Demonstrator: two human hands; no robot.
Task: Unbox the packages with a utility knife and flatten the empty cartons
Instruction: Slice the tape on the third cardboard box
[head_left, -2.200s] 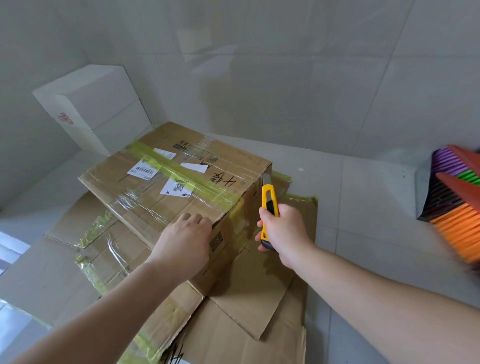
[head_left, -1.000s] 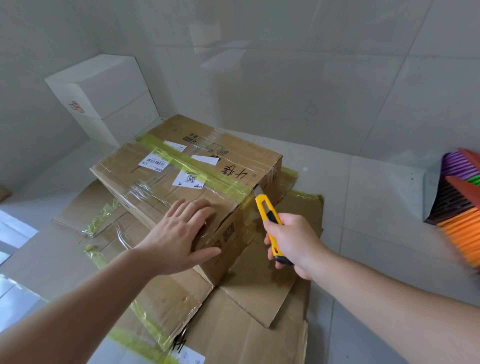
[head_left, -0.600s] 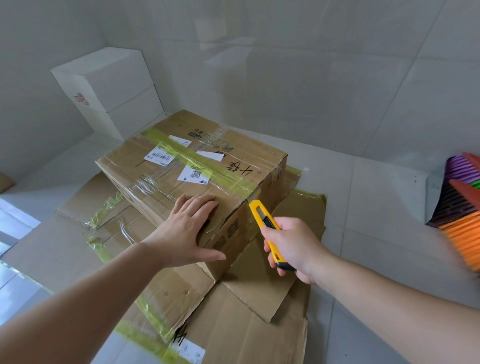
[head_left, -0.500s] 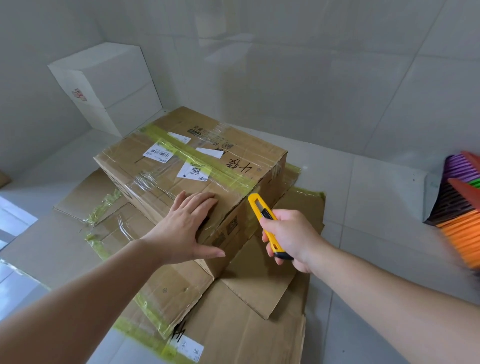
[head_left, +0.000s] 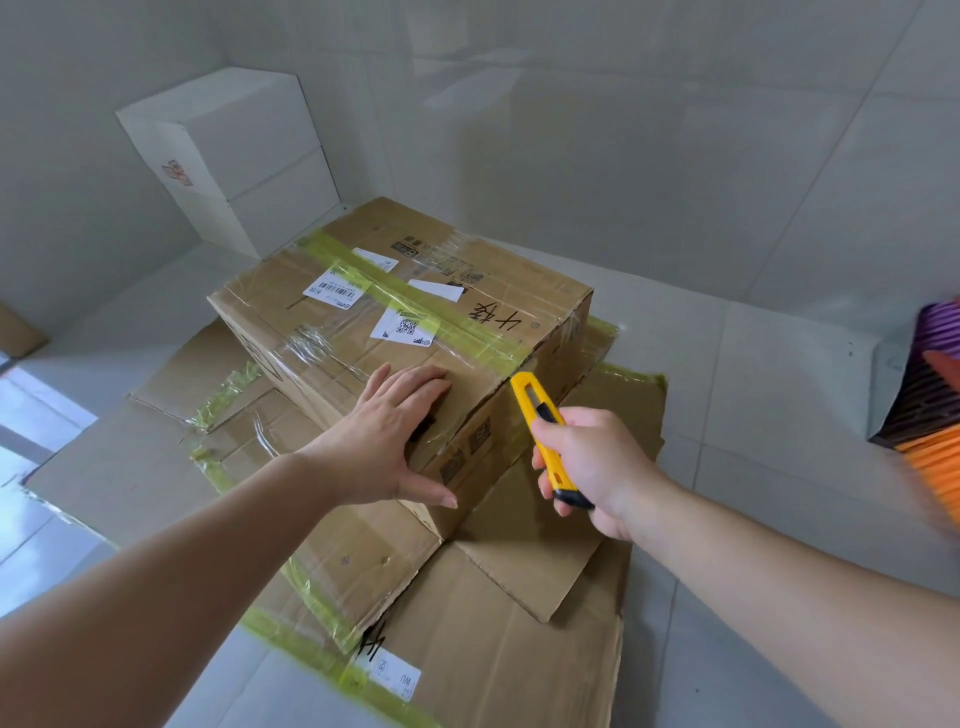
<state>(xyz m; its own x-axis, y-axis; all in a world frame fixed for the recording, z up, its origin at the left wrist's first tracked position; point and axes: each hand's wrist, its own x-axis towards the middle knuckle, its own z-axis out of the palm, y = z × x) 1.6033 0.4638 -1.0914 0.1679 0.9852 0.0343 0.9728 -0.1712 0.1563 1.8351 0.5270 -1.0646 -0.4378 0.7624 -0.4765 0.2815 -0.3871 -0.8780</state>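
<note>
A sealed brown carton (head_left: 363, 312) with yellow-green tape and white labels sits on flattened cardboard (head_left: 509, 649) on the floor. My left hand (head_left: 387, 441) lies flat with straight fingers on the carton's near top corner, thumb against its side. My right hand (head_left: 592, 462) grips a yellow utility knife (head_left: 540, 426). The knife's tip is at the carton's near right top edge, where the tape strip ends. The blade itself is too small to make out.
A white box (head_left: 234, 150) stands in the far left corner against the tiled wall. A colourful stack of slotted plastic items (head_left: 930, 405) sits at the right edge. A small brown cardboard piece (head_left: 18, 332) shows at the far left. Grey floor tiles surround the cardboard.
My right hand has brought the knife from upright beside the carton down to its near right top edge. My left hand went from gripping the edge to lying flat on top.
</note>
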